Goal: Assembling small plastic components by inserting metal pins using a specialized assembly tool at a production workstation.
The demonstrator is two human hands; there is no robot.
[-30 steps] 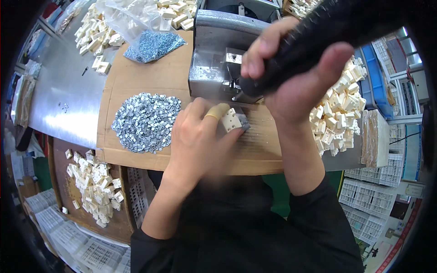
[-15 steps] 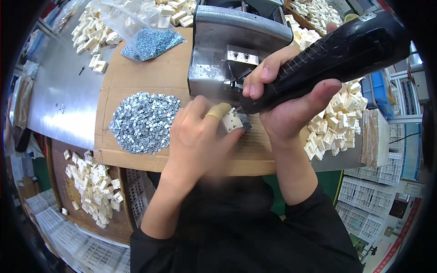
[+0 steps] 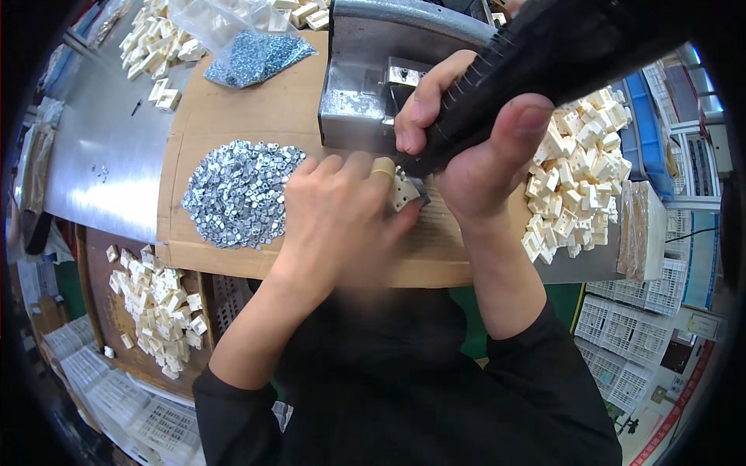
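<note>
My right hand (image 3: pixel 482 147) is wrapped round a black electric screwdriver (image 3: pixel 528 74), its body slanting up to the right and its tip pointing down at a small cream plastic block (image 3: pixel 403 191). The block has several small holes in its face. My left hand (image 3: pixel 342 206), a yellow finger cover on one finger, grips the block against a dark piece under it on the cardboard. Just beyond stands a grey metal machine (image 3: pixel 353 101). Left of my left hand lies a heap of small silvery metal pieces (image 3: pixel 241 194). The screwdriver's very tip is mostly hidden by my fingers.
A clear bag of bluish screws (image 3: pixel 260 58) lies on the cardboard sheet (image 3: pixel 206 113). Cream blocks are heaped on the right (image 3: pixel 575 179), at the far left (image 3: pixel 155 39) and in a brown tray (image 3: pixel 159 311) low on the left. A blue bin (image 3: pixel 649 132) stands at the right.
The screwdriver and my right hand have shifted slightly left and toward me, the tool now tilting more steeply. My left hand has turned over the block and still holds it. The whole view has shifted a little.
</note>
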